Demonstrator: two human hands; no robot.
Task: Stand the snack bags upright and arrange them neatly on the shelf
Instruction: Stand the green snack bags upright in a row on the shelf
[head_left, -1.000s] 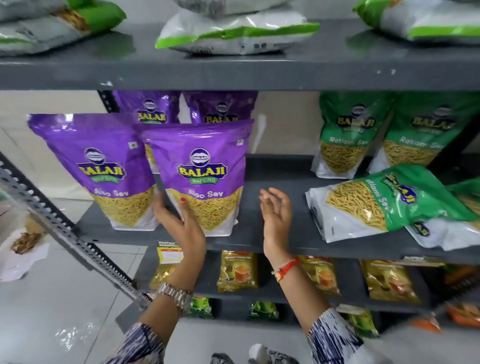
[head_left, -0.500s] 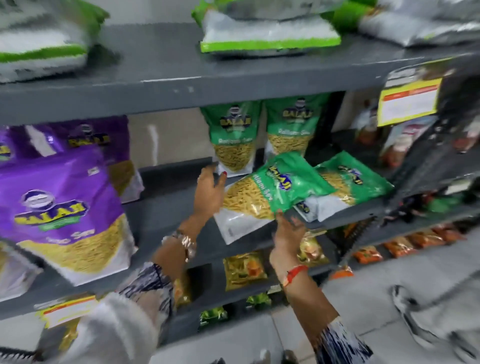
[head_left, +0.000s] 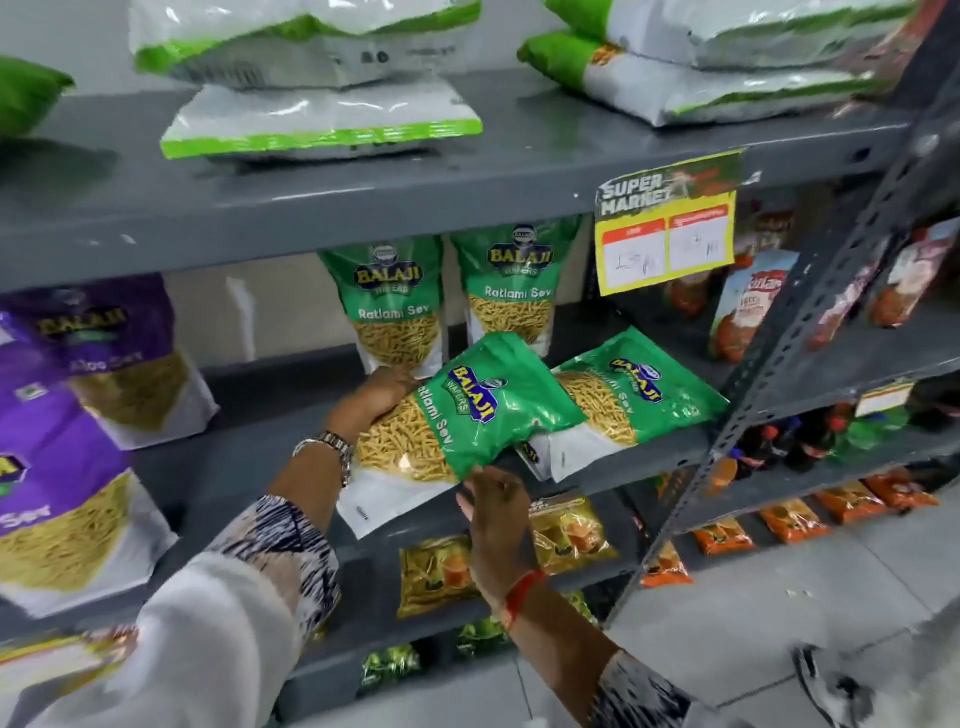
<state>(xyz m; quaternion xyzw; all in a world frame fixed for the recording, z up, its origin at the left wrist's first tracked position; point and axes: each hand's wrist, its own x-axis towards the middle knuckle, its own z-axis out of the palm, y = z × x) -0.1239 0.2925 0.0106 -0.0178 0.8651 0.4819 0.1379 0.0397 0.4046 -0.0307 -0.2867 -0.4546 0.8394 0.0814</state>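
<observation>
A green Ratlami Sev bag (head_left: 457, 415) lies tilted on the grey middle shelf (head_left: 244, 457), its white bottom end hanging over the front edge. My left hand (head_left: 371, 395) grips its upper left side, fingers behind the bag. My right hand (head_left: 493, 506) holds its lower edge from below. A second green bag (head_left: 623, 400) lies flat to its right, partly under it. Two green bags (head_left: 395, 306) (head_left: 514, 291) stand upright at the back. Purple Aloo Sev bags (head_left: 67, 499) (head_left: 119, 358) stand upright on the left.
The top shelf holds flat white-and-green bags (head_left: 322, 124). A yellow price tag (head_left: 667, 234) hangs from its edge. A slotted steel upright (head_left: 769, 364) bounds the shelf on the right. Small yellow packets (head_left: 441, 577) sit on the shelf below, orange packets (head_left: 789, 519) and bottles (head_left: 779, 441) in the neighbouring rack.
My view has swung right from the purple bags to the green ones. Both hands left the purple bag and took hold of the lying green bag, lifting its top end.
</observation>
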